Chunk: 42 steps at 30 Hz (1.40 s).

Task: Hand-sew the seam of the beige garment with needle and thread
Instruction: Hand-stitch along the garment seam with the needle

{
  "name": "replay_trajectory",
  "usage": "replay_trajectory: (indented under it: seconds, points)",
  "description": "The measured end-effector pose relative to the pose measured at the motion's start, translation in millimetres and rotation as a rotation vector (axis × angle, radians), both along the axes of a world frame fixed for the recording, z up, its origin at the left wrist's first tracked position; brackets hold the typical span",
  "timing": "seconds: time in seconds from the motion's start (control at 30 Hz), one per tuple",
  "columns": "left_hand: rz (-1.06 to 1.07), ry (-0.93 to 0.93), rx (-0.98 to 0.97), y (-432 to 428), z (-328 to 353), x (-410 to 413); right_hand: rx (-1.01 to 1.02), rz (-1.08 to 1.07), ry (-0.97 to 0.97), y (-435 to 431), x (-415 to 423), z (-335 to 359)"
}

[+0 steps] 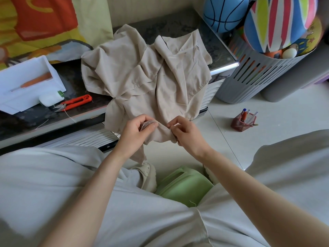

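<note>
Head view, left hand [140,130] gripping beige garment [147,73]; right hand [185,133] pinching it just beside

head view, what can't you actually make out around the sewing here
Head view:
Needle: too small to tell; the right hand pinches the edge of the beige garment, fingertips covering the spot.
Seam being sewn: hidden under the thumb of the left hand and bunched fabric.
Orange tool in the white tray: blurred, type unclear.
Striped ball: cut off by the top edge.
</note>
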<state>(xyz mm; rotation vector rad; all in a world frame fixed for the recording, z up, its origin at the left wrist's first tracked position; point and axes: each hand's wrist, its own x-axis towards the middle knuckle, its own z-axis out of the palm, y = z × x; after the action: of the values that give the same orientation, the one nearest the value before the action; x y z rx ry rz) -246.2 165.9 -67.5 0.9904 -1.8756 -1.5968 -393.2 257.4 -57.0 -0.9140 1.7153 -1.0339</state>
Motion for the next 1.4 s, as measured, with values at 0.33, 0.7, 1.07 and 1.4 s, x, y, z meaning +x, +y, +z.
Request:
replay_trajectory:
  seconds: [0.33, 0.7, 1.07, 1.4]
  points:
    - [0.019, 0.03, 0.027, 2.3, 4.5, -0.3, 0.027, 0.032, 0.065, 0.3, -0.3, 1.8]
    - [0.101, 0.063, 0.071, 2.2, 6.1, -0.3, -0.058, 0.081, -0.014, 3.4, 1.4, 2.7]
    - [0.128, 0.08, 0.101, 2.1, 5.4, -0.8, -0.096, 0.096, -0.084, 2.4, 2.2, 3.8]
    - [0.143, 0.088, 0.109, 1.5, 4.1, -0.7, -0.086, 0.094, -0.109, 1.7, 0.6, 1.2]
